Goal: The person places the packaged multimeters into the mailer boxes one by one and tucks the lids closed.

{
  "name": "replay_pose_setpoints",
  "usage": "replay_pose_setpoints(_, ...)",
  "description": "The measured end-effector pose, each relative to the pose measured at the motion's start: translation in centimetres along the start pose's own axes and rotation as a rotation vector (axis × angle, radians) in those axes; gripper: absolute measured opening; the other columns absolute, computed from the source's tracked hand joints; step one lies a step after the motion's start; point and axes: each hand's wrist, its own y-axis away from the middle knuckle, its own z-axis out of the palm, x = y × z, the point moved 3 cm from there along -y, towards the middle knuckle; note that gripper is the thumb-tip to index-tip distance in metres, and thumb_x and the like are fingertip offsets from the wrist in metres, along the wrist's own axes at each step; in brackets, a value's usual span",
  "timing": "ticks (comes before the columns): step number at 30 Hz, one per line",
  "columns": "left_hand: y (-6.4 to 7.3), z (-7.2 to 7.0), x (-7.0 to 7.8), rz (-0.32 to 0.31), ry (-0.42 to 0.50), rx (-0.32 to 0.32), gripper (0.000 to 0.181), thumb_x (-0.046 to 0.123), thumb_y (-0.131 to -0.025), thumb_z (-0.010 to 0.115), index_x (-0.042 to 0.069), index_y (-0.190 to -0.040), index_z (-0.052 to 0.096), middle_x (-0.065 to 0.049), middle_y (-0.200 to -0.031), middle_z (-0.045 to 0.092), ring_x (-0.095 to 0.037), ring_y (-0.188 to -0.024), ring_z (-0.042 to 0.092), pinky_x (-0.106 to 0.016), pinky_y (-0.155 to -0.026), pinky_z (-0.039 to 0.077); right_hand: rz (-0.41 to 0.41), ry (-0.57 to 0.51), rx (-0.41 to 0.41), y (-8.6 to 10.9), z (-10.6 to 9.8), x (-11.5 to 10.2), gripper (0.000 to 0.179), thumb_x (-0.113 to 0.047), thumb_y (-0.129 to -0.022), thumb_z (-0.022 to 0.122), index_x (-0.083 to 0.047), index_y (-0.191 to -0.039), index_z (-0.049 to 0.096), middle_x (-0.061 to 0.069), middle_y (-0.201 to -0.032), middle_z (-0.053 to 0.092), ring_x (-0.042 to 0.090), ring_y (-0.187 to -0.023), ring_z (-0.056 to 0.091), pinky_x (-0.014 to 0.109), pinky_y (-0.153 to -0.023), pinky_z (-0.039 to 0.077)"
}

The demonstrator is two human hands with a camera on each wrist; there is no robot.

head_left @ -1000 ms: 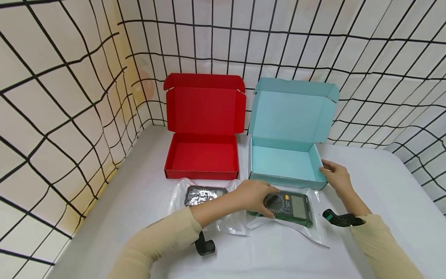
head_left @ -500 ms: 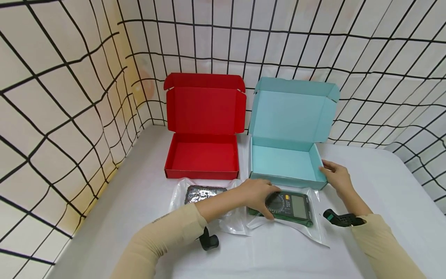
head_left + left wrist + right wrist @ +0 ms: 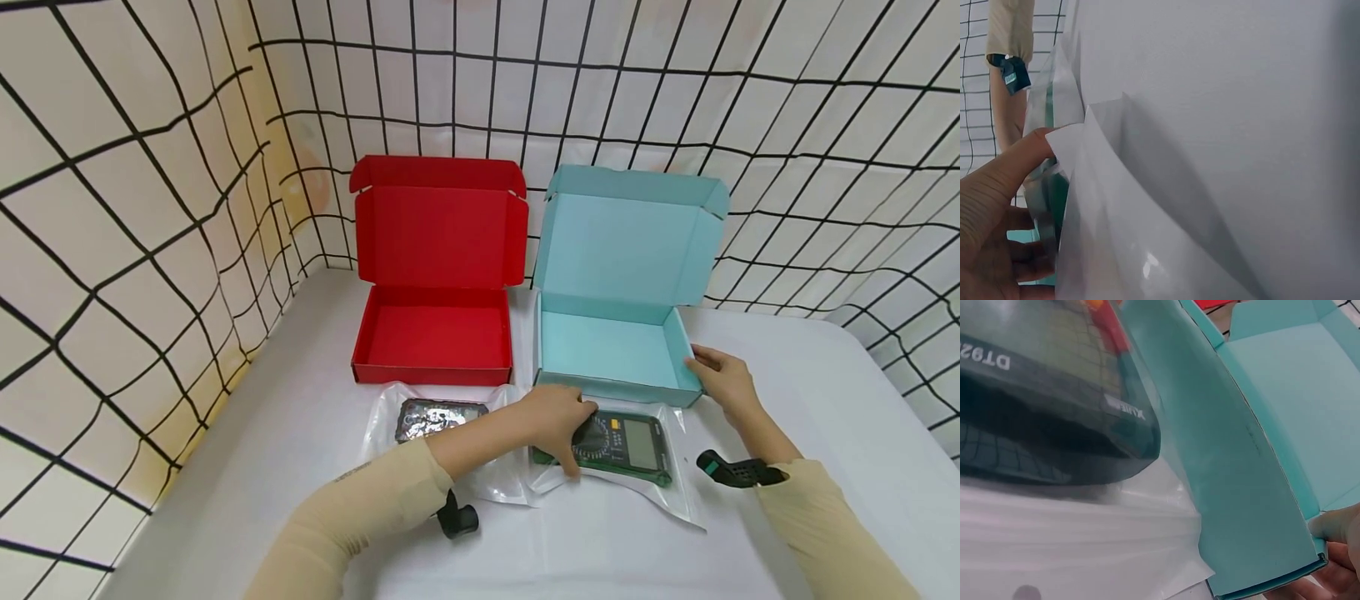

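A dark green multimeter (image 3: 630, 446) lies in a clear plastic bag (image 3: 678, 500) in front of the light blue box (image 3: 622, 387). My left hand (image 3: 553, 421) spans the dial end, thumb at the near edge and fingers at the far edge. In the left wrist view, the thumb (image 3: 1022, 156) presses the bag from one side, with the fingers on the other side. My right hand (image 3: 726, 385) pinches the box's right wall near its front corner. The right wrist view shows its thumb (image 3: 1335, 524) over the wall and fingers below. The box's lid stands open.
Left of the light blue box stands a red box (image 3: 433, 377) with its lid up. In front of it, a dark device (image 3: 435, 417) lies in another clear bag (image 3: 382, 417), partly behind my left forearm. Black wire grid (image 3: 480, 92) encloses the table (image 3: 600, 558) at the back and left.
My left hand has shifted slightly left along the multimeter, and its thumb has come a little nearer. The multimeter and boxes stay in place. My right hand keeps its hold on the light blue box.
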Motion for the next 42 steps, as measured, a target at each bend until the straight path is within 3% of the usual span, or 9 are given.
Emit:
replay_pose_setpoints(1,-0.05,-0.04,0.08,-0.002,-0.025,-0.004,0.093,0.066,-0.058,0.073,0.023,-0.136,0.045,0.004,-0.116,0.054,-0.008,-0.095,0.051,-0.026,-0.074,0.046,-0.002,-0.011,-0.005,0.14,0.00,-0.14,0.063,-0.038,-0.093,0.050,0.005,-0.137,0.036,0.030,-0.134,0.042,0.038,-0.116,0.047,0.041,-0.087,0.049)
replay_pose_setpoints(7,-0.23,-0.22,0.28,-0.012,-0.076,0.006,0.086,0.068,-0.056,0.073,0.022,-0.126,0.053,0.005,-0.108,0.054,-0.007,-0.090,0.049,-0.025,-0.072,0.044,0.011,-0.003,-0.010,0.39,-0.02,-0.44,0.063,-0.038,-0.095,0.046,0.006,-0.138,0.034,0.030,-0.135,0.040,0.039,-0.118,0.044,0.044,-0.091,0.047)
replay_pose_setpoints(15,-0.40,-0.02,0.14,-0.041,-0.044,0.037,0.083,0.069,-0.055,0.073,0.021,-0.120,0.057,0.006,-0.102,0.054,-0.007,-0.088,0.049,-0.024,-0.066,0.042,0.016,-0.009,-0.151,0.27,-0.18,-0.46,0.067,-0.039,-0.097,0.038,0.008,-0.142,0.021,0.035,-0.141,0.026,0.047,-0.126,0.034,0.051,-0.095,0.040)
replay_pose_setpoints(20,-0.44,-0.05,0.02,-0.040,-0.052,0.035,0.084,0.071,-0.054,0.072,0.022,-0.120,0.057,0.006,-0.102,0.054,-0.008,-0.088,0.049,-0.023,-0.065,0.041,0.049,-0.011,-0.143,0.01,-0.27,-0.19,0.069,-0.040,-0.095,0.042,0.008,-0.141,0.025,0.031,-0.143,0.027,0.044,-0.127,0.035,0.044,-0.090,0.046)
replay_pose_setpoints(24,-0.46,-0.12,-0.01,-0.025,-0.066,0.032,0.082,0.071,-0.054,0.072,0.022,-0.118,0.057,0.006,-0.101,0.055,-0.008,-0.087,0.049,-0.023,-0.063,0.040,0.020,-0.006,-0.145,0.01,-0.23,-0.06,0.066,-0.036,-0.095,0.044,0.009,-0.140,0.026,0.033,-0.141,0.028,0.045,-0.125,0.037,0.043,-0.091,0.046)
replay_pose_setpoints(29,-0.48,-0.05,0.27,-0.034,-0.066,0.020,0.083,0.071,-0.053,0.072,0.021,-0.118,0.057,0.006,-0.104,0.056,-0.009,-0.091,0.049,-0.024,-0.067,0.041,0.010,0.014,-0.132,-0.10,-0.09,0.28,0.061,-0.031,-0.095,0.043,0.008,-0.139,0.028,0.033,-0.140,0.031,0.044,-0.123,0.041,0.034,-0.083,0.051)
replay_pose_setpoints(33,-0.39,-0.06,0.54,-0.052,-0.068,0.006,0.086,0.071,-0.053,0.072,0.020,-0.121,0.055,0.006,-0.111,0.057,-0.011,-0.096,0.049,-0.025,-0.072,0.042,0.020,0.011,-0.134,-0.13,-0.05,0.31,0.062,-0.032,-0.095,0.044,0.007,-0.140,0.027,0.032,-0.140,0.030,0.044,-0.124,0.040,0.038,-0.087,0.049)
replay_pose_setpoints(42,-0.18,-0.38,0.50,-0.043,-0.094,0.014,0.087,0.072,-0.054,0.072,0.022,-0.123,0.055,0.007,-0.110,0.057,-0.010,-0.097,0.050,-0.026,-0.070,0.042,0.030,0.003,-0.122,-0.25,0.01,0.17,0.061,-0.030,-0.095,0.043,0.007,-0.140,0.028,0.032,-0.141,0.030,0.044,-0.124,0.040,0.042,-0.089,0.046)
